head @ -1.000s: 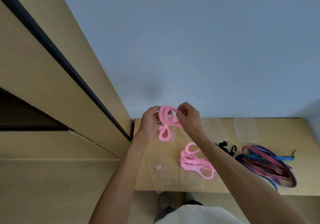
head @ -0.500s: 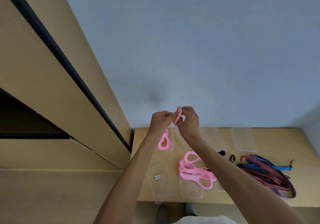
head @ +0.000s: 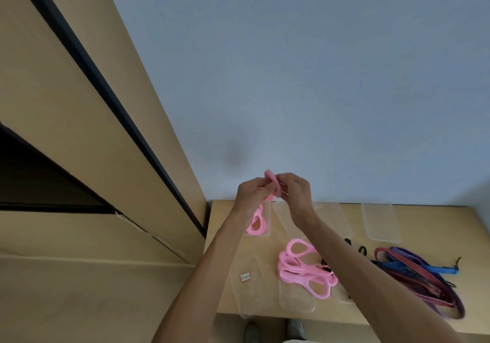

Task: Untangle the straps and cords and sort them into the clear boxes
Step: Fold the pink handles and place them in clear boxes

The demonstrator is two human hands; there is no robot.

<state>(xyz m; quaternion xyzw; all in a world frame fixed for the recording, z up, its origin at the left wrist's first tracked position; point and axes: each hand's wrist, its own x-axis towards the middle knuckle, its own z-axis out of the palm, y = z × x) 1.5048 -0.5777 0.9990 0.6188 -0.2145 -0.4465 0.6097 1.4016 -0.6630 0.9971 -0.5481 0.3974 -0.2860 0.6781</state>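
While my left hand point(head: 253, 191) and right hand point(head: 293, 190) are pinching one pink strap point(head: 271, 181) above the tabletop point(head: 424, 252) | one pink strap is lying in a clear box point(head: 261, 222) | pink pile point(head: 305, 269) and striped cords point(head: 419, 273) are waiting unsorted.

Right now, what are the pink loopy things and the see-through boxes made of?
The pink straps look like soft rubber or silicone: matte, smooth and floppy, bending in loops. The one held by the left hand and right hand curls easily too. The clear boxes look like thin, glossy plastic, since the wooden table shows through them.
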